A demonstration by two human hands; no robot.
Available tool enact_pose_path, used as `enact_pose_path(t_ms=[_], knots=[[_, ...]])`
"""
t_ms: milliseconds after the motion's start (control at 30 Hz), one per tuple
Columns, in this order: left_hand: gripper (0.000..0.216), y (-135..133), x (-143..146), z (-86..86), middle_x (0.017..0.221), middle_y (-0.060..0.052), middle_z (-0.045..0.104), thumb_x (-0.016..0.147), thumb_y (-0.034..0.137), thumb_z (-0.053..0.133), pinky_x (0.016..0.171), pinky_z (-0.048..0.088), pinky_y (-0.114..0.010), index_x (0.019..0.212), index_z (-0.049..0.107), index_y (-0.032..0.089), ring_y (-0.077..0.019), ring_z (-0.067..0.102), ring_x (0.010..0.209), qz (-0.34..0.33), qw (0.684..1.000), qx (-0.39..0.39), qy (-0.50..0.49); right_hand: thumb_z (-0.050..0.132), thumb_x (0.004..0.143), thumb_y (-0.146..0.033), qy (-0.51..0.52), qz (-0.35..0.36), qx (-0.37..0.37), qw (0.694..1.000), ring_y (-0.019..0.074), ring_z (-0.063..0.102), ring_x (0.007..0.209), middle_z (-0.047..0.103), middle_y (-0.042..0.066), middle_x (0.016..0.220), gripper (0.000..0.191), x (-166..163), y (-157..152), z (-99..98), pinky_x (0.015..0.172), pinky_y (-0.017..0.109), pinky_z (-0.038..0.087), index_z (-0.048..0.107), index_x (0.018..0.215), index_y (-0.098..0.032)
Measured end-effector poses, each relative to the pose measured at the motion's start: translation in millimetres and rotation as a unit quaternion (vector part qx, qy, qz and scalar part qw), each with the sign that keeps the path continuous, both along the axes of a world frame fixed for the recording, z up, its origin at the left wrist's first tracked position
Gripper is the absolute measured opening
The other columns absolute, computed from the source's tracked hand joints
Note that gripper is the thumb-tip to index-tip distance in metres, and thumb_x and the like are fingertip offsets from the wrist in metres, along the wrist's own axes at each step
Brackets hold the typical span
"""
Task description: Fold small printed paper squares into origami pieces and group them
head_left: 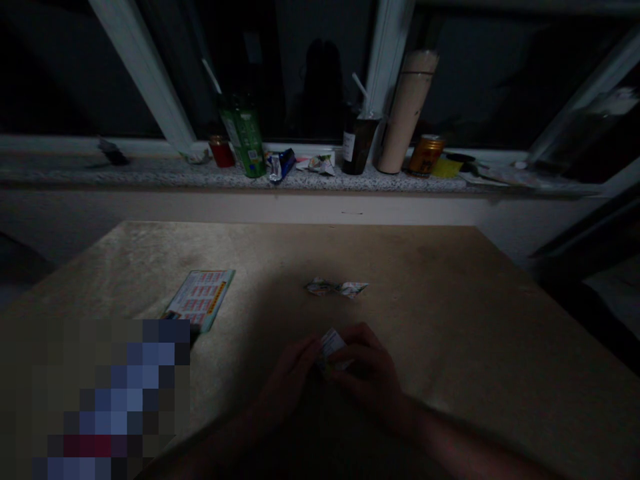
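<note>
A small piece of printed paper (332, 342), folded to a pointed shape, is between my two hands low over the table. My left hand (293, 367) grips its left edge, with the fingers pressed together. From the right, my right hand (370, 367) curls its fingers over the paper's front and right side. The lower part of the paper is dim and partly hidden by my fingers. Farther forward on the table lie two small folded printed papers (354, 289), close together in a bow-like shape. Shadow covers much of both hands.
A printed calendar-like card (207, 297) lies left on the wooden table (425, 267), beside a pixelated area. Along the windowsill (175, 175) stand a green bottle (250, 143), a dark cup with a straw (359, 143), a tall beige cylinder (407, 113) and an orange can (426, 155).
</note>
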State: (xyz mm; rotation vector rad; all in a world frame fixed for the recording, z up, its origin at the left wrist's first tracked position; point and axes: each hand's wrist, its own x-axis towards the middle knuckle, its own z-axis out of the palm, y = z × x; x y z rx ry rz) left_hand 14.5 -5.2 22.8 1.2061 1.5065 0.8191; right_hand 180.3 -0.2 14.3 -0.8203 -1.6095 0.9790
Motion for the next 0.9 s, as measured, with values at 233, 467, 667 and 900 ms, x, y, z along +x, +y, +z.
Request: enact_pose_path(t_ms=[233, 467, 667, 900], knots=[[0.034, 2.2, -0.1, 2.1, 0.083, -0.003, 0.064, 0.08, 0.047, 0.049, 0.072, 0.045, -0.027, 0.088, 0.063, 0.017, -0.0201, 0.057, 0.08, -0.143, 0.985, 0.077, -0.054, 0.071, 0.072, -0.031, 0.018, -0.037, -0.083, 0.996, 0.0145, 0.054, 0.07, 0.053, 0.001, 0.076, 0.013, -0.5, 1.5, 2.1, 0.057, 0.024, 0.044, 0.066, 0.065, -0.021], [0.023, 4.6, 6.6, 3.9, 0.077, -0.001, 0.063, 0.073, 0.033, 0.066, 0.063, 0.043, -0.022, 0.087, 0.062, 0.014, -0.0163, 0.057, 0.071, -0.178, 0.983, 0.053, -0.016, 0.065, 0.075, -0.031, 0.027, -0.07, -0.151, 0.986, 0.0114, 0.047, 0.059, 0.048, 0.0, 0.067, 0.026, -0.6, 7.2, -3.2, 0.049, 0.022, 0.036, 0.058, 0.053, -0.018], [0.022, 5.0, 6.7, 0.1, 0.083, -0.001, 0.064, 0.077, 0.031, 0.064, 0.068, 0.045, -0.023, 0.094, 0.06, 0.016, -0.0166, 0.059, 0.076, -0.161, 0.984, 0.049, -0.066, 0.065, 0.075, -0.03, 0.028, -0.043, -0.156, 0.986, 0.0112, 0.048, 0.059, 0.049, 0.0, 0.066, 0.025, -0.5, 7.6, -1.3, 0.05, 0.022, 0.037, 0.06, 0.054, -0.018], [0.019, 3.9, 3.2, -0.2, 0.079, 0.001, 0.063, 0.078, 0.032, 0.062, 0.064, 0.043, -0.022, 0.09, 0.059, 0.018, -0.0162, 0.057, 0.072, -0.134, 0.986, 0.094, -0.046, 0.072, 0.071, -0.028, 0.046, 0.021, -0.153, 0.987, 0.0143, 0.055, 0.072, 0.056, 0.001, 0.077, 0.009, -0.6, 4.9, 1.3, 0.06, 0.024, 0.043, 0.066, 0.071, -0.02]])
